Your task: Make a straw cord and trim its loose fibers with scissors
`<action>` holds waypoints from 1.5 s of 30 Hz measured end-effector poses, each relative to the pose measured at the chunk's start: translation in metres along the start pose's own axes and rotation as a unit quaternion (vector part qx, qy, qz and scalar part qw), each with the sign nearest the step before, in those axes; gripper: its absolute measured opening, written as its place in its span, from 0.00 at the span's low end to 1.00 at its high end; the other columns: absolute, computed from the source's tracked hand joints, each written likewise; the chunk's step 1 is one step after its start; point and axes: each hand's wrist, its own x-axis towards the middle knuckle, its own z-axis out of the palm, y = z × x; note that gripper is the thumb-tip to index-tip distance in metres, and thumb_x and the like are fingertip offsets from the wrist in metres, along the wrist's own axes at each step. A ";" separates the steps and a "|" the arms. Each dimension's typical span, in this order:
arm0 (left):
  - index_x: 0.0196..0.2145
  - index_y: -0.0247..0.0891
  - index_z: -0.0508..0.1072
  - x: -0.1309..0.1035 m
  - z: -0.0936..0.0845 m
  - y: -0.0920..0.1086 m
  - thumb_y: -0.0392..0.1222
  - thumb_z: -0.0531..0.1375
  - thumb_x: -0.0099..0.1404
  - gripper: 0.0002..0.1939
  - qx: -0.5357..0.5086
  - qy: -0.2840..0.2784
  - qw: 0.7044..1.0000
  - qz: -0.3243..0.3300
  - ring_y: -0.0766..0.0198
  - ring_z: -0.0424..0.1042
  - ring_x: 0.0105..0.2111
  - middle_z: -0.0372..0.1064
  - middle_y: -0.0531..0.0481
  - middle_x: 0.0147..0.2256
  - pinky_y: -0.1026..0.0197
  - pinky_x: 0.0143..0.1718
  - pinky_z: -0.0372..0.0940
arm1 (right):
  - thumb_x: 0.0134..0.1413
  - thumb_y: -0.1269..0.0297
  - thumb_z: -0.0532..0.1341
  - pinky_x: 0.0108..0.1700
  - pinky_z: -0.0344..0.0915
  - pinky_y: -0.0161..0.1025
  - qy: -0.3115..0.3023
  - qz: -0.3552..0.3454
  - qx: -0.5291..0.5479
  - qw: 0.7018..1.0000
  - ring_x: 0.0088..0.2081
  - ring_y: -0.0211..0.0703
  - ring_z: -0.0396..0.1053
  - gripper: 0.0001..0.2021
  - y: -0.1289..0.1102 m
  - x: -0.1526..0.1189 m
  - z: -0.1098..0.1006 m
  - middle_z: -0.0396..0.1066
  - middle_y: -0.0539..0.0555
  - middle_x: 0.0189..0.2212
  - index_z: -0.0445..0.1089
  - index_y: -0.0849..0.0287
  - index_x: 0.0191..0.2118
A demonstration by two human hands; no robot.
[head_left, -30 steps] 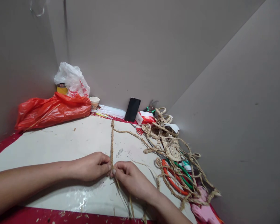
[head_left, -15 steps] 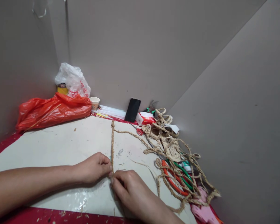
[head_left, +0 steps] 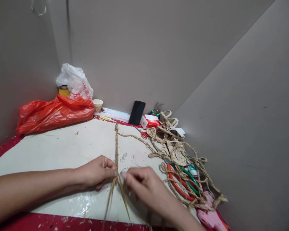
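I take this for a craft workspace: on my feed, walls (head_left: 125, 48) box in a table (head_left: 26, 223) with a braid (head_left: 117, 147) toward twelve o'clock, scissors (head_left: 144, 135) at two, rope (head_left: 179, 157) at three, scraps (head_left: 82, 221) near six.

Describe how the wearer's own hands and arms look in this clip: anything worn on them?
The left hand and right hand are bare, with no gloves. The left forearm and right forearm show no sleeve as far as the picture reaches, and no watch or bracelet is visible. The right hand is slightly blurred, so fine details are unclear.
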 end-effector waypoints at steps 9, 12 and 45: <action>0.26 0.35 0.68 0.001 -0.005 -0.003 0.49 0.57 0.59 0.13 0.068 -0.029 0.997 0.014 0.74 0.45 0.10 0.50 0.62 0.12 0.66 0.13 0.42 | 0.57 0.48 0.55 0.19 0.44 0.30 -0.111 0.066 0.210 0.969 0.16 0.29 0.49 0.22 0.027 0.028 0.020 0.55 0.44 0.14 0.66 0.61 0.23; 0.25 0.35 0.67 0.001 -0.006 -0.006 0.47 0.56 0.59 0.12 0.116 -0.013 0.992 0.038 0.74 0.46 0.15 0.50 0.61 0.15 0.67 0.16 0.42 | 0.52 0.49 0.59 0.17 0.38 0.31 -0.121 0.113 0.299 0.940 0.14 0.28 0.43 0.19 0.031 0.030 0.022 0.51 0.41 0.11 0.63 0.60 0.21; 0.29 0.38 0.64 -0.013 -0.001 0.016 0.39 0.50 0.60 0.05 0.298 0.180 0.916 0.200 0.67 0.63 0.24 0.63 0.54 0.23 0.64 0.27 0.58 | 0.42 0.58 0.64 0.14 0.34 0.31 -0.054 0.167 0.449 0.876 0.11 0.25 0.38 0.12 0.019 0.026 0.035 0.48 0.37 0.08 0.67 0.61 0.22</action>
